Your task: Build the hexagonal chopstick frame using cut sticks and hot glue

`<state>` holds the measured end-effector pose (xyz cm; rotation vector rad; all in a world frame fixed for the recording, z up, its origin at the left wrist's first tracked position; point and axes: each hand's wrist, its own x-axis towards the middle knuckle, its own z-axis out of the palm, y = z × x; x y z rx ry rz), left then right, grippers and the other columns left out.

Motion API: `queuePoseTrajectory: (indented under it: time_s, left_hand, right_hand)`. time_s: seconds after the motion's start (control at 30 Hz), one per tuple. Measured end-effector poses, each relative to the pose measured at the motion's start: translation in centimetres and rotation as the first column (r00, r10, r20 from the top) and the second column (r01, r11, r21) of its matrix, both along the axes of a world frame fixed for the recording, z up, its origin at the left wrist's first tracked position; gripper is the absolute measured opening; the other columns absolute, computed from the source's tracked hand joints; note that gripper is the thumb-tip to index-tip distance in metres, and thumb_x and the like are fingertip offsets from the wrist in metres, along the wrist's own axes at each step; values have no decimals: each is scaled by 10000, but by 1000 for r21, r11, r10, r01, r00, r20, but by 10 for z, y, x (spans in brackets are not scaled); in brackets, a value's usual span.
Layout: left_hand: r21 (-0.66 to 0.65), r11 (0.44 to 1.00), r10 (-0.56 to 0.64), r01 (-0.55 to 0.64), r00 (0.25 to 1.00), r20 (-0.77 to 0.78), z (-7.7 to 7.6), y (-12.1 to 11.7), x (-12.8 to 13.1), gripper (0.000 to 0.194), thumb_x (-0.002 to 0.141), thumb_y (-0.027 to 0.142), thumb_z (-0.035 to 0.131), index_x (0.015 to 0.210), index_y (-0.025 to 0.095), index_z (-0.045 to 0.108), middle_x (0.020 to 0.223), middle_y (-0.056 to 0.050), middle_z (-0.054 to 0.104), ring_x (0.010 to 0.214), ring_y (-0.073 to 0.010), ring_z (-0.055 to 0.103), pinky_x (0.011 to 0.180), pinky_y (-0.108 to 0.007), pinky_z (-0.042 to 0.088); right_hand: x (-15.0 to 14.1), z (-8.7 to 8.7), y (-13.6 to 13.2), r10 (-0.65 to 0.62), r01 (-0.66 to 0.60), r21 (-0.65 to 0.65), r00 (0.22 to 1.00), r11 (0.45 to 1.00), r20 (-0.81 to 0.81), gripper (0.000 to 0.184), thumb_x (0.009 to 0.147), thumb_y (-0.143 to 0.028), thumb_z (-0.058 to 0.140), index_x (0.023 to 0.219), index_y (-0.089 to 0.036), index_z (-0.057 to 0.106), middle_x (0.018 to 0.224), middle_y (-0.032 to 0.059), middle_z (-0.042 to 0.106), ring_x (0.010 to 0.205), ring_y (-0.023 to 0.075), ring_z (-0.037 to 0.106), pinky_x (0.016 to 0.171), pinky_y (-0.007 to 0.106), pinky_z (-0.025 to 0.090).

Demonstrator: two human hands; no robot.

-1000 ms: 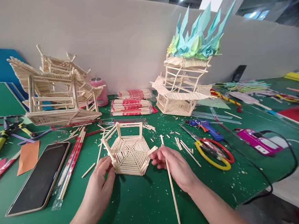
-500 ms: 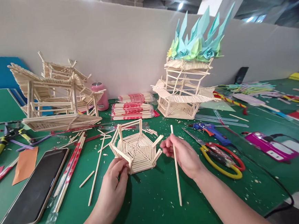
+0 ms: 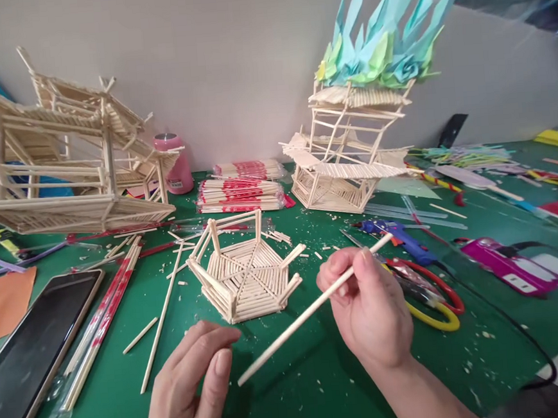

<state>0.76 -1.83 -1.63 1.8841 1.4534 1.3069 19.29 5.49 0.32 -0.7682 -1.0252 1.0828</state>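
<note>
My right hand (image 3: 366, 305) pinches a chopstick (image 3: 298, 323) near its upper end. The stick slants down to the left, its lower tip close to my left hand (image 3: 193, 383). That hand holds nothing; its fingers are bent, with thumb and forefinger apart. Just beyond both hands sits a hexagonal stick frame (image 3: 248, 276) on the green table (image 3: 294, 401). Its floor is made of sticks laid in wedges, with short posts at the corners. Rails join some posts on the left and back; two posts on the right lean outward.
Left lie a phone (image 3: 39, 350) and wrapped chopsticks (image 3: 97, 326). Behind stand a large stick house (image 3: 70, 161), a pink bottle (image 3: 178, 168), chopstick packs (image 3: 242, 194) and a paper-topped stick tower (image 3: 338, 172). Right are scissors (image 3: 435, 312), a blue glue gun (image 3: 400, 241) and a purple power strip (image 3: 510, 265).
My left hand has let go of the frame and drawn back toward me. My right hand has swung the chopstick from nearly upright to a slant and moved it right, away from the frame.
</note>
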Motion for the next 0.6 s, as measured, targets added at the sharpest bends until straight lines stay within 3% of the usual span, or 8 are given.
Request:
queuePoseTrajectory:
  time_s: [0.13, 0.27, 0.37, 0.43, 0.5, 0.6]
  left_hand:
    - [-5, 1000, -6, 6, 998, 64, -2, -3, 3, 209, 896, 328, 422, 937, 249, 612, 752, 9, 592, 664, -119, 558, 638, -218, 418]
    - [37, 998, 55, -57, 997, 57, -3, -2, 0, 228, 918, 279, 365, 945, 229, 587, 834, -14, 575, 727, -133, 551, 630, -233, 401]
    - [151, 983, 109, -103, 994, -32, -3, -3, -1, 240, 920, 216, 342, 946, 200, 580, 886, -43, 549, 771, -152, 532, 660, -266, 390]
    - [255, 965, 105, -64, 983, -149, -4, -4, 1, 217, 909, 226, 390, 1005, 177, 578, 830, -46, 540, 739, -165, 506, 679, -302, 378]
    - [310, 950, 61, 29, 959, -277, -5, -5, 6, 236, 881, 235, 462, 1082, 159, 561, 715, -26, 530, 672, -169, 469, 685, -334, 367]
    - [278, 952, -13, 128, 925, -380, -7, -5, 10, 231, 842, 143, 509, 1067, 157, 558, 614, -4, 531, 596, -157, 434, 657, -334, 358]
  right_hand:
    - [1, -7, -3, -29, 30, -5, 999, 1000, 26, 327, 875, -415, 490, 662, -207, 625, 514, -34, 433, 456, 91, 341, 428, 234, 261]
    - [4, -8, -2, -49, 49, 14, 998, 999, 26, 324, 884, -404, 480, 671, -204, 620, 518, -38, 433, 461, 90, 341, 438, 237, 263]
    - [4, -8, -4, -88, 84, 84, 995, 993, 43, 321, 895, -382, 467, 675, -200, 613, 541, -37, 439, 469, 89, 334, 442, 240, 267]
    - [3, -5, -9, -102, 86, 160, 990, 983, 96, 310, 907, -366, 452, 694, -205, 609, 566, -34, 444, 477, 92, 346, 452, 248, 284]
    - [1, -1, -18, -61, 17, 219, 979, 976, 194, 294, 921, -357, 427, 734, -218, 608, 590, -28, 445, 505, 107, 389, 470, 262, 308]
    - [-2, 7, -30, 51, -165, 283, 927, 945, 371, 262, 934, -338, 393, 820, -240, 607, 600, -20, 445, 543, 129, 429, 499, 283, 333]
